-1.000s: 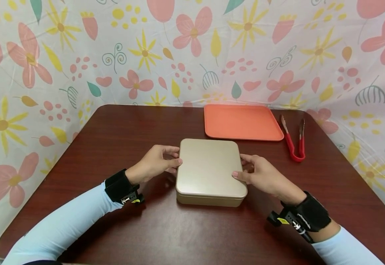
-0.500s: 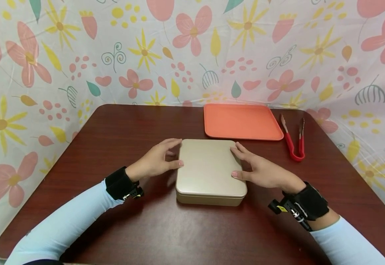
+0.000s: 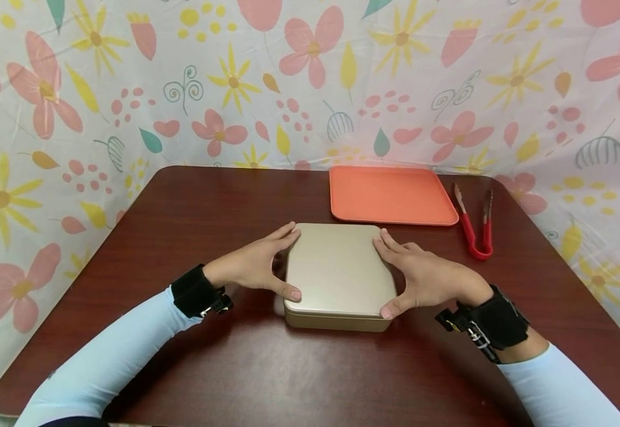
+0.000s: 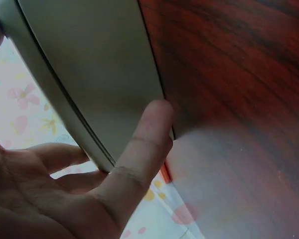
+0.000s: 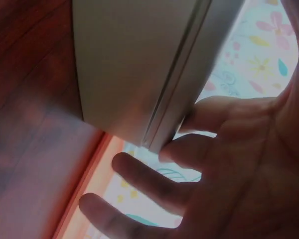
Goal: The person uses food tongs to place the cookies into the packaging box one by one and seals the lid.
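A flat champagne-gold tin box (image 3: 342, 267) sits on the table, its lid (image 4: 65, 89) on and a thin seam showing along the side. My left hand (image 3: 256, 261) spans its left side, thumb at the near corner and fingertips at the far one. The left wrist view has one finger (image 4: 144, 144) lying straight against the tin's side wall. Across from it my right hand (image 3: 427, 276) is spread over the right edge, thumb near the front corner. Two right fingertips (image 5: 174, 149) touch the lid's rim, while the other two fingers point free beyond the box.
Behind the tin lies a coral-orange tray (image 3: 392, 196). Tongs with red handles (image 3: 479, 240) rest to its right, jaws spread. The brown wooden table (image 3: 208, 201) meets a flowered cloth (image 3: 267, 77) at the back.
Both hands have moved up from the tin's sides and spread. The fingers slid to the far corners and the thumbs came down toward the near corners. The tin stays in place.
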Motion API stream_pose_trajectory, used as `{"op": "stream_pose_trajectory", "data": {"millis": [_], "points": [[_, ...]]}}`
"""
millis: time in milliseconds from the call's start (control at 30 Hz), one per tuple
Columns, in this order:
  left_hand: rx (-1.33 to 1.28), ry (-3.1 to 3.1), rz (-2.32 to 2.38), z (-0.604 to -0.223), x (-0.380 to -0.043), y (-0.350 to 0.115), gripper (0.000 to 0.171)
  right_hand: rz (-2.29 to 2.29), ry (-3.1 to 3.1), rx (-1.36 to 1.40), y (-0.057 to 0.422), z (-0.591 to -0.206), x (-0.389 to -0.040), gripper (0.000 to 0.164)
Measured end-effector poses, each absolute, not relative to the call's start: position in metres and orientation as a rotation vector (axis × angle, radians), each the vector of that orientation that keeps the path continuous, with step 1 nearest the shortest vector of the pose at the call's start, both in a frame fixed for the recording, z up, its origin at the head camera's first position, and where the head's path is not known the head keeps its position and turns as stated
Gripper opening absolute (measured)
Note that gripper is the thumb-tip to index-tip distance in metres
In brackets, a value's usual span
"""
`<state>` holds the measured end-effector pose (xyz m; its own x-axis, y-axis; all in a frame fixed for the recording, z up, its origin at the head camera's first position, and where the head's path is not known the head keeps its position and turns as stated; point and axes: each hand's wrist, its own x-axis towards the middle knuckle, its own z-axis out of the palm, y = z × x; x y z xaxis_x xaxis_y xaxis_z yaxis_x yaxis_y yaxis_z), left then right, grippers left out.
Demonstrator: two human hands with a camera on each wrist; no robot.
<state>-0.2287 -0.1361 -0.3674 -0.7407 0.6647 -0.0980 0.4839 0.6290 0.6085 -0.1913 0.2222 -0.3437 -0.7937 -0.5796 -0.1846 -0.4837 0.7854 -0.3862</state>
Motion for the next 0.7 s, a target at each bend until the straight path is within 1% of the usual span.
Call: {"op": "stream_pose_trajectory", "data": {"millis": [200,467,700], "points": [[0.928,2.547,0.765,-0.3679,-0.2267,-0.1379,0.129,-0.483,2.655,-0.835,0.2223,-0.3449,-0.1904,0.137],[0.945,2.512,0.717,-0.3652,-0.2264,-0.1368,0.129,-0.357,2.676,-0.814,0.2195,-0.3408,-0.1906,0.139],[0.939,2.514,0.661,-0.3623,-0.2263,-0.1353,0.128,-0.366,2.661,-0.79,0.2227,-0.3409,-0.1898,0.135]]}}
